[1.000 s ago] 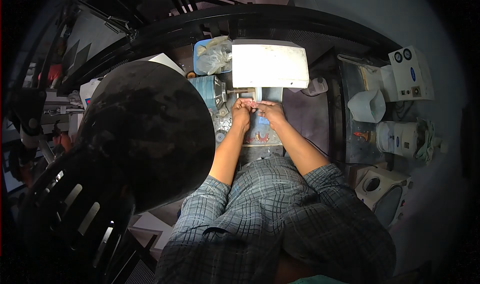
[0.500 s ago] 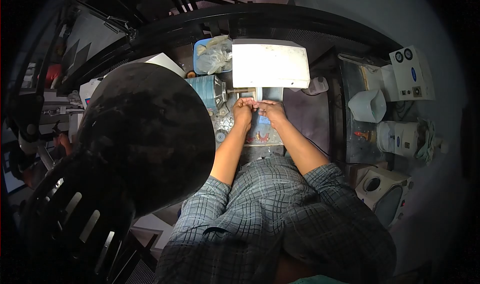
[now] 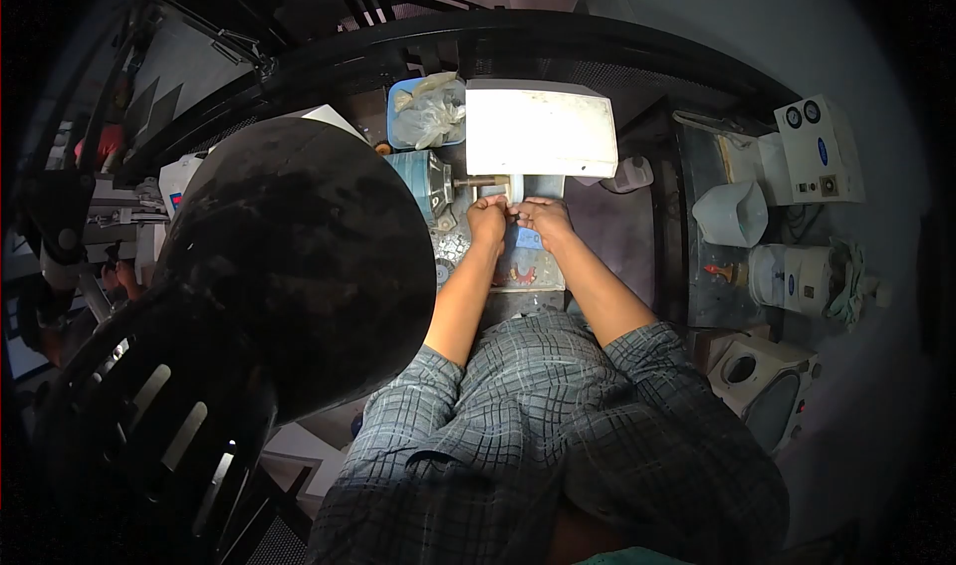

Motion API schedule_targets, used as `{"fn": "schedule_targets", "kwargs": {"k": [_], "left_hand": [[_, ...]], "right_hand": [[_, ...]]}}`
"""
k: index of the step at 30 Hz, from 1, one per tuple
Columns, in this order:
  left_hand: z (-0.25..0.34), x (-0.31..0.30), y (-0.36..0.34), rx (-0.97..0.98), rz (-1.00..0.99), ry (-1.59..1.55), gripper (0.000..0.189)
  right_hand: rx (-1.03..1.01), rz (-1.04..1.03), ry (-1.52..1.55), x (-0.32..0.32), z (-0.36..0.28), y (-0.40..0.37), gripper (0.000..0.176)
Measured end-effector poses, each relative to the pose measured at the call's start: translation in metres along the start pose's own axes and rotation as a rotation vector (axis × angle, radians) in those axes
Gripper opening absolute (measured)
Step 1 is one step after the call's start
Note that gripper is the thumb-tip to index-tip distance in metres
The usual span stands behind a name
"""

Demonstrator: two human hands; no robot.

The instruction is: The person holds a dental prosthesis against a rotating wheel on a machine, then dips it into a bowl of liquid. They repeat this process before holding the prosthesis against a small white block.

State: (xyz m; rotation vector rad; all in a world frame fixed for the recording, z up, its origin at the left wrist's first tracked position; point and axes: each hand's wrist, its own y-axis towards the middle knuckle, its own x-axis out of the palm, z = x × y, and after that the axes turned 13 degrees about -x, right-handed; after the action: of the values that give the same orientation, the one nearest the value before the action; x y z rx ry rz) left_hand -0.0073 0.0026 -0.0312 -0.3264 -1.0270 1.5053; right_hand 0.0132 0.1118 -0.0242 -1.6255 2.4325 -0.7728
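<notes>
My left hand (image 3: 487, 225) and my right hand (image 3: 545, 224) meet fingertip to fingertip, both closed in a pinch. I cannot tell what small piece they hold between them. Just beyond the fingertips is a pale polishing wheel (image 3: 516, 188) on the spindle (image 3: 480, 181) of a blue-green motor (image 3: 426, 189). A white hood (image 3: 541, 132) stands right behind the wheel, brightly lit. Under my right wrist lies a blue slip (image 3: 528, 238) with writing. Reddish, curved, denture-like pieces (image 3: 523, 274) rest nearer to me, between my forearms.
A big black lamp shade (image 3: 299, 266) fills the left foreground. Behind the motor sits a blue basin (image 3: 400, 132) holding plastic bags. The right-hand bench carries a white jug-like container (image 3: 732, 214), a cream machine with gauges (image 3: 822, 152) and a red-tipped brush (image 3: 732, 270).
Both hands stay at the wheel with only a slight shift of the fingers. The whole view has shifted a little, and the lamp shade covers slightly more on its right side.
</notes>
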Motion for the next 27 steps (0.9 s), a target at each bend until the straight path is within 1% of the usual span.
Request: {"fn": "schedule_targets", "kwargs": {"k": [1,2,4,7,11,13,14,16,18,19,20,21,22,23,24,25,27], "left_hand": [[0.001,-0.001,0.001,0.001,-0.006,0.009,0.006],[0.001,-0.002,0.001,0.002,-0.011,0.019,0.007],[-0.001,-0.004,0.004,0.005,-0.01,0.014,0.007],[0.002,-0.002,-0.001,0.002,-0.01,0.019,0.007],[0.004,-0.001,-0.003,0.012,0.004,0.031,0.008],[0.004,-0.001,-0.004,0.005,-0.003,0.016,0.008],[0.005,-0.001,-0.005,-0.002,-0.007,0.002,0.009],[0.008,-0.007,-0.008,-0.018,-0.027,0.0,0.009],[0.012,-0.014,-0.015,-0.075,-0.062,-0.008,0.009],[0.016,-0.018,-0.023,-0.073,-0.066,-0.004,0.009],[0.02,-0.024,-0.032,-0.107,-0.13,-0.006,0.01],[0.025,-0.029,-0.043,-0.139,-0.192,-0.008,0.01],[0.031,-0.034,-0.054,-0.129,-0.265,-0.005,0.01],[0.034,-0.038,-0.066,-0.129,-0.263,-0.003,0.01],[0.038,-0.04,-0.079,-0.056,-0.312,0.037,0.01],[0.041,-0.043,-0.092,0.016,-0.361,0.078,0.01],[0.047,-0.047,-0.116,0.052,-0.375,0.096,0.01]], "right_hand": [[0.006,-0.046,0.005,0.0,-0.001,0.0,0.015],[0.006,-0.046,0.005,0.0,-0.002,0.0,0.015],[0.011,0.005,-0.002,0.002,0.0,-0.001,0.009],[0.002,0.015,-0.013,0.004,0.001,-0.001,0.006],[0.004,-0.02,-0.028,0.002,0.001,-0.001,0.006],[0.016,-0.038,-0.001,-0.001,0.006,0.005,0.023],[0.012,-0.037,0.0,-0.003,0.008,0.006,0.023],[0.006,-0.099,-0.032,0.003,-0.003,-0.006,0.012],[-0.01,-0.114,-0.037,0.009,-0.012,-0.019,0.011],[-0.022,-0.13,-0.043,0.011,-0.017,-0.027,0.011],[-0.07,-0.164,-0.08,0.012,-0.023,-0.036,0.015],[-0.073,-0.166,-0.076,0.014,-0.03,-0.044,0.015],[-0.15,-0.209,-0.152,0.017,-0.038,-0.054,0.015],[-0.226,-0.252,-0.229,0.018,-0.045,-0.065,0.015],[-0.283,-0.274,-0.271,0.021,-0.057,-0.079,0.016],[-0.283,-0.273,-0.269,0.021,-0.061,-0.087,0.016],[-0.402,-0.405,-0.359,0.021,-0.069,-0.102,0.015]]}}
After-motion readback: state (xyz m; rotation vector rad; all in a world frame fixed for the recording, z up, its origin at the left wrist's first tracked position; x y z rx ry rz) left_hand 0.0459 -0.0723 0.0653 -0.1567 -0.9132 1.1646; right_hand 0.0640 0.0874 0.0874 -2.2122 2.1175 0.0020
